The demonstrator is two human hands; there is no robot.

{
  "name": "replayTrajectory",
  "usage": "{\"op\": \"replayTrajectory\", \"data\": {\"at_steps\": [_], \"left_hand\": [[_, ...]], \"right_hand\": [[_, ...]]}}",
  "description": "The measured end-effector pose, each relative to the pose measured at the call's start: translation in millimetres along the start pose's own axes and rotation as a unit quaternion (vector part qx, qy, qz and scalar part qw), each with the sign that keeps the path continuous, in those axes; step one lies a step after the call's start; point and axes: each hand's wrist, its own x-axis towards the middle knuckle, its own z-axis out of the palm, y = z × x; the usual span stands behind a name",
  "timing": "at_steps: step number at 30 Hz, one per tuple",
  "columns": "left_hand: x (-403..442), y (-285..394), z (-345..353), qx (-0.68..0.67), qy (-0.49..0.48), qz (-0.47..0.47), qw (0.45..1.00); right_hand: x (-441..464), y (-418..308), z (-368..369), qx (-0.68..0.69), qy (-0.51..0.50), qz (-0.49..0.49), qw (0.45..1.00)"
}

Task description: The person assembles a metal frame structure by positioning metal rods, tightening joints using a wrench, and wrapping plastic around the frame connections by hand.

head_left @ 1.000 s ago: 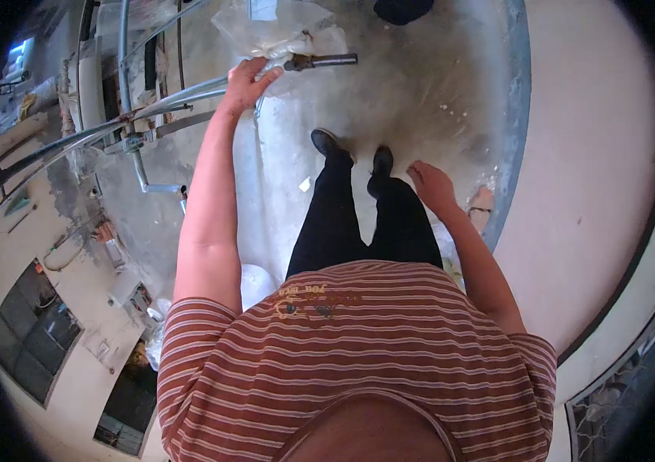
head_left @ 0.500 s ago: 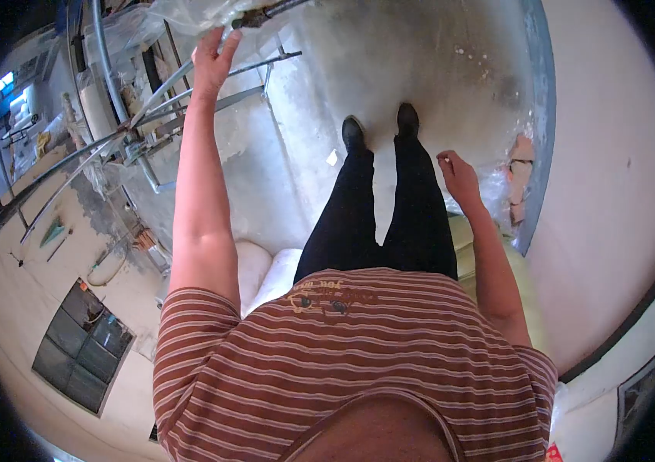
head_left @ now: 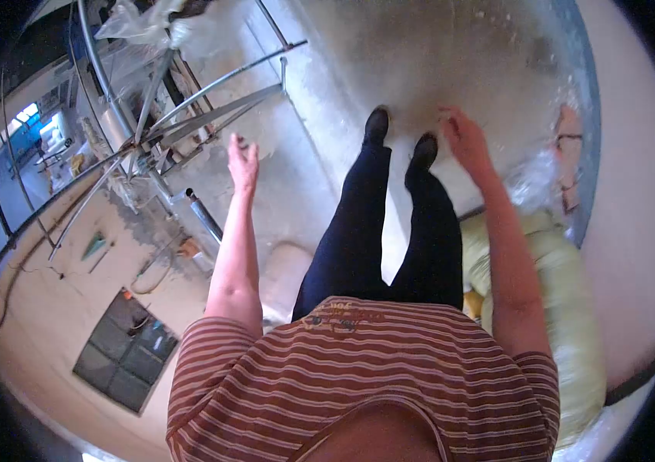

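Note:
My left hand (head_left: 243,163) is raised in front of the metal pipe frame (head_left: 220,77), with its fingers apart and nothing in them. It is nearest to the frame's lower bars but does not seem to touch them. Clear plastic sheeting (head_left: 139,21) hangs at the top of the frame. My right hand (head_left: 466,142) hangs over the floor beside my right shoe, its fingers loosely bent and apart. No object shows in it, though its fingertips are slightly blurred.
Stuffed pale green sacks (head_left: 566,285) lie on the right near my leg. Broken bricks (head_left: 568,158) and crumpled clear plastic (head_left: 531,181) lie along the right wall. A pipe end (head_left: 203,212) sticks up near my left forearm. A window (head_left: 126,350) is in the left wall.
My left hand has come away from the plastic and the dark bar end, back toward my body. My right hand has swung forward. My feet have stepped, and the view has shifted.

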Motion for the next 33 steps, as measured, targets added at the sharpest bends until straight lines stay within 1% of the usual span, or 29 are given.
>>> {"op": "replayTrajectory", "data": {"at_steps": [1,3,4,6,9,10,12,15,17,18,19,21,22,23,26,28,29,31,32,33], "left_hand": [[-17.3,-21.0,14.0,0.023,-0.052,-0.048,0.997],[-36.5,-71.9,35.8,0.158,-0.147,-0.119,0.969],[-40.9,-105.5,47.2,0.181,-0.154,-0.122,0.964],[-38.0,-121.3,55.0,0.189,-0.178,-0.140,0.955],[-23.7,-133.2,69.8,0.174,-0.208,-0.143,0.952],[-15.3,-145.5,79.1,0.166,-0.213,-0.140,0.953],[15.2,-177.4,112.0,0.142,-0.206,-0.121,0.961],[63.7,-236.2,176.4,0.095,-0.193,-0.100,0.971],[96.1,-264.6,240.4,0.051,-0.186,-0.097,0.976],[111.8,-273.6,268.5,0.047,-0.188,-0.095,0.976],[123.5,-287.8,293.0,0.044,-0.191,-0.098,0.976],[159.3,-350.4,354.3,0.002,-0.170,-0.131,0.977],[169.0,-365.9,376.3,-0.064,-0.164,-0.139,0.975],[170.1,-373.4,392.6,-0.083,-0.153,-0.168,0.970],[199.1,-365.4,430.5,-0.138,-0.119,-0.241,0.953],[217.5,-372.0,453.2,-0.163,-0.096,-0.292,0.938],[228.8,-379.2,462.4,-0.167,-0.088,-0.297,0.936],[255.1,-392.8,478.2,-0.178,-0.073,-0.306,0.933],[270.7,-416.6,488.0,-0.153,-0.093,-0.310,0.934],[277.8,-414.7,487.8,-0.166,-0.084,-0.313,0.931]], "right_hand": [[5.9,23.0,8.3,0.002,0.016,0.001,1.000],[5.2,58.2,15.2,0.037,0.048,0.027,0.998],[4.0,72.9,17.9,0.061,0.064,0.034,0.996],[-6.2,100.5,27.9,0.112,0.096,0.051,0.988],[-13.9,144.4,53.5,0.093,0.060,0.138,0.984],[-17.6,163.5,68.3,0.098,0.064,0.133,0.984],[-15.1,199.4,106.5,0.107,0.076,0.116,0.985],[-14.2,235.4,149.8,0.104,0.046,0.153,0.982],[-15.4,263.1,186.1,0.146,0.058,0.158,0.975],[-14.0,270.2,193.0,0.199,0.017,0.204,0.958],[-13.8,275.1,199.2,0.251,-0.029,0.249,0.935],[-11.3,289.1,233.3,0.245,0.039,0.226,0.942],[-6.6,285.5,240.8,0.280,0.027,0.249,0.927],[-6.4,280.8,244.3,0.312,0.014,0.277,0.909],[-10.3,285.6,264.1,0.268,0.003,0.300,0.915],[-18.1,294.4,268.3,0.249,-0.014,0.345,0.905],[-17.0,296.5,267.9,0.238,-0.020,0.362,0.901],[-13.0,287.1,262.2,0.193,-0.038,0.358,0.913],[-12.1,281.7,258.9,0.170,-0.047,0.358,0.917],[-12.7,282.4,254.7,0.157,-0.054,0.358,0.919]]}}
